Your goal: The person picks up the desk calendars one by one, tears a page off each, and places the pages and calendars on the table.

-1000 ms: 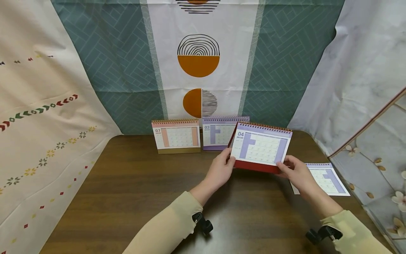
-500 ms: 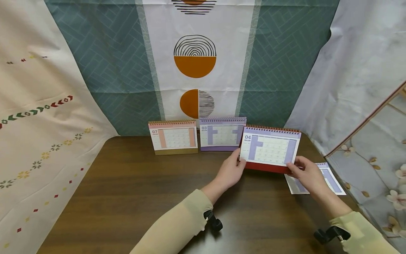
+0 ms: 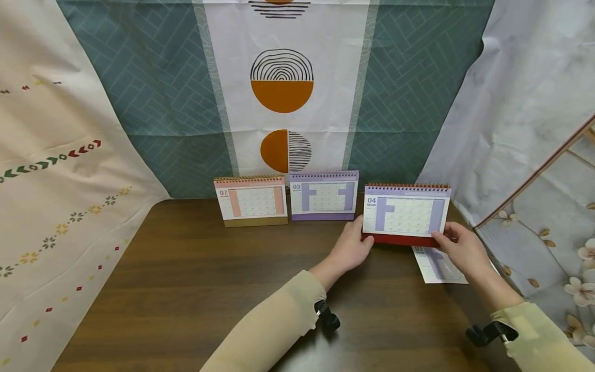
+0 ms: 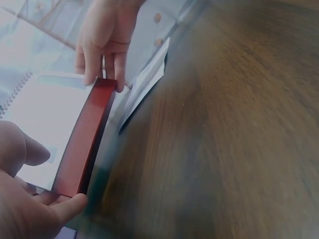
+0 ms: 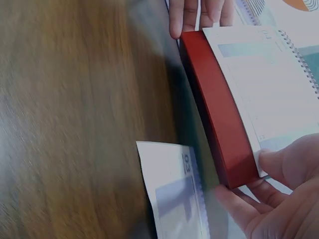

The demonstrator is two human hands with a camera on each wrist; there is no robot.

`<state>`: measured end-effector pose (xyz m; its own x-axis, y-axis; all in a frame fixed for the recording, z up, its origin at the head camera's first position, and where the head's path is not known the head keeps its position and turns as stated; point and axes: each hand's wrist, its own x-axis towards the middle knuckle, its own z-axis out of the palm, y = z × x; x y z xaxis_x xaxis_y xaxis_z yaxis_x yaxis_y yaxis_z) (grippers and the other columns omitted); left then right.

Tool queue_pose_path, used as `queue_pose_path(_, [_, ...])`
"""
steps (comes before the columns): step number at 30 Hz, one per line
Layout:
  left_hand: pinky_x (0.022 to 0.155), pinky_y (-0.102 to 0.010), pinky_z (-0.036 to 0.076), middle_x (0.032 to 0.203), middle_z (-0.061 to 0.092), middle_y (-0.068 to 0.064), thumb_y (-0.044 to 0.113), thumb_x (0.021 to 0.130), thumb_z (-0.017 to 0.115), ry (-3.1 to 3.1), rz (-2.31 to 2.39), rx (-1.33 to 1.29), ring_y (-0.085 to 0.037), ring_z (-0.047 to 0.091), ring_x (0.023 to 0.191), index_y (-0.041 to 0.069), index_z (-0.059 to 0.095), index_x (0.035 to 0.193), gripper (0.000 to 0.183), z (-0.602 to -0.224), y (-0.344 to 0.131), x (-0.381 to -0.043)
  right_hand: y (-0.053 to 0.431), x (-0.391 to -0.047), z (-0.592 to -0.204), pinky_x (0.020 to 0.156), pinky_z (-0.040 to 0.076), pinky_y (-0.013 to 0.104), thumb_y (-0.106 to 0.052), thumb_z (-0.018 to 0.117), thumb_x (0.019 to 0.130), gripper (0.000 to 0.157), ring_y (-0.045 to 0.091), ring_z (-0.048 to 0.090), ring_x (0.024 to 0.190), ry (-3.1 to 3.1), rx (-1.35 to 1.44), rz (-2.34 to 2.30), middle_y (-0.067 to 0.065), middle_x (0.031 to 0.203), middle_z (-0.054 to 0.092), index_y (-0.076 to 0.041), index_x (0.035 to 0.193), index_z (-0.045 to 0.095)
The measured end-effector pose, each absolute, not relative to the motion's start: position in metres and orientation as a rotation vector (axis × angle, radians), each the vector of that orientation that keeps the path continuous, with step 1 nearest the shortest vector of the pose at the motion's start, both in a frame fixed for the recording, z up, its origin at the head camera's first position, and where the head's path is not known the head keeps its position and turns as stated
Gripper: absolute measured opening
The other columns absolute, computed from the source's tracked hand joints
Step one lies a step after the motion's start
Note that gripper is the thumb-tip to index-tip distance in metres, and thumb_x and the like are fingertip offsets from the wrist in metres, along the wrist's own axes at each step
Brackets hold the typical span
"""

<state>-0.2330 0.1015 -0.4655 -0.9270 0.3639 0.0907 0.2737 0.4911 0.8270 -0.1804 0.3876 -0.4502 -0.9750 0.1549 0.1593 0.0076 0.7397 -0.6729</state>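
Both hands grip a spiral desk calendar (image 3: 405,214) with a red base and a purple-and-white page marked 04. My left hand (image 3: 349,248) holds its lower left corner; in the left wrist view the thumb lies over the page and the fingers reach round the red base (image 4: 84,142). At the lower right corner my right hand (image 3: 466,254) pinches page and base, its thumb (image 5: 284,162) on the page's edge. The calendar stands upright at the back right, facing me. A loose calendar sheet (image 3: 434,266) marked 03 lies partly hidden below it and behind the right hand.
On the brown wooden table (image 3: 223,289), a pink calendar (image 3: 253,201) marked 07 and a purple calendar (image 3: 324,196) marked 03 stand side by side at the back. Patterned cloth (image 3: 186,103) hangs behind, with more cloth (image 3: 548,206) bordering the right side.
Both hands have carried the 04 calendar rightward, off the purple 03 calendar that it overlapped. Its tilt has levelled out, and it now covers more of the loose sheet's upper part.
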Motion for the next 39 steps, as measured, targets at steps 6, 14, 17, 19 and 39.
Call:
queue_pose_path(6, [0.114, -0.039, 0.048, 0.151, 0.056, -0.014, 0.017, 0.111, 0.063, 2.615, 1.436, 0.535, -0.021, 0.054, 0.131, 0.010, 0.042, 0.166, 0.060, -0.469, 0.111, -0.241, 0.393, -0.192, -0.450, 0.069, 0.048, 0.017, -0.023, 0.063, 0.115, 0.034, 0.029, 0.063, 0.099, -2.739, -0.135, 1.089, 0.029, 0.118, 0.073, 0.009, 0.128, 0.064])
queue_pose_path(14, [0.111, -0.037, 0.048, 0.149, 0.058, -0.015, 0.016, 0.111, 0.063, 2.586, 1.495, 0.523, -0.019, 0.055, 0.127, 0.011, 0.042, 0.167, 0.061, -0.469, 0.116, -0.250, 0.402, -0.207, -0.451, 0.068, 0.041, 0.031, -0.027, 0.061, 0.116, 0.031, 0.028, 0.054, 0.088, -2.760, -0.091, 0.999, 0.019, 0.102, 0.069, 0.004, 0.121, 0.063])
queue_pose_path(17, [0.108, -0.036, 0.050, 0.148, 0.060, -0.014, 0.016, 0.110, 0.064, 2.577, 1.522, 0.524, -0.017, 0.057, 0.123, 0.012, 0.043, 0.167, 0.061, -0.469, 0.118, -0.252, 0.403, -0.212, -0.450, 0.068, 0.041, 0.034, -0.028, 0.059, 0.116, 0.031, 0.030, 0.053, 0.088, -2.779, -0.101, 0.994, 0.017, 0.100, 0.066, 0.003, 0.119, 0.062])
queue_pose_path(19, [0.108, -0.036, 0.050, 0.149, 0.060, -0.013, 0.015, 0.110, 0.064, 2.577, 1.530, 0.525, -0.017, 0.057, 0.123, 0.012, 0.043, 0.166, 0.060, -0.469, 0.118, -0.252, 0.404, -0.215, -0.448, 0.069, 0.040, 0.037, -0.029, 0.058, 0.116, 0.032, 0.032, 0.053, 0.089, -2.791, -0.113, 1.004, 0.018, 0.101, 0.064, 0.003, 0.119, 0.061])
queue_pose_path(39, [0.120, -0.046, 0.045, 0.168, 0.044, -0.015, 0.019, 0.108, 0.062, 2.645, 1.472, 0.458, -0.031, 0.052, 0.148, 0.009, 0.037, 0.171, 0.068, -0.493, 0.131, -0.264, 0.412, -0.247, -0.462, 0.071, 0.041, 0.041, -0.028, 0.060, 0.115, 0.032, 0.033, 0.055, 0.088, -2.794, -0.136, 0.954, 0.016, 0.097, 0.063, 0.003, 0.121, 0.061])
